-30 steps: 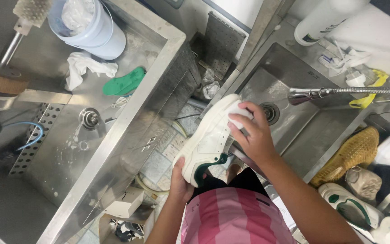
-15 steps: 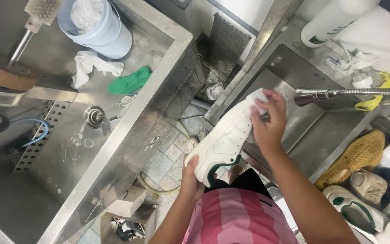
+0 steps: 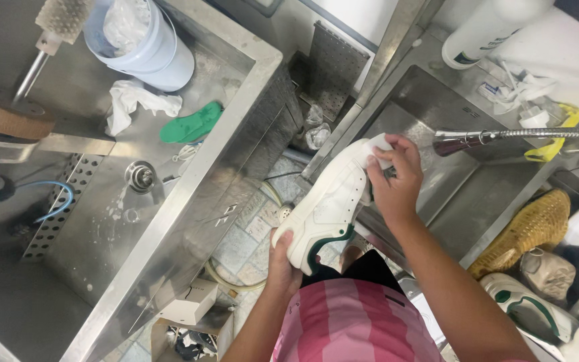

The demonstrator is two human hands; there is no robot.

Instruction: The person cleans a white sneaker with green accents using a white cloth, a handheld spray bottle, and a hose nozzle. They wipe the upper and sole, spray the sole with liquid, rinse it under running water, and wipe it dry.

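Over the floor gap left of the steel sink (image 3: 497,181), the left hand (image 3: 281,265) grips the heel of a white sneaker (image 3: 330,204) with green trim — the right hand (image 3: 393,184) presses a white sponge (image 3: 378,149) against its toe, fingers closed around it.

One head-worn camera — looking steeply down, close over the hands — spans both steel sinks (image 3: 189,167).

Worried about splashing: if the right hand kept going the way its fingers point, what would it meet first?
The right hand points up-left along the white shoe, so it would likely meet the sink's metal edge first; depth is unclear from above.
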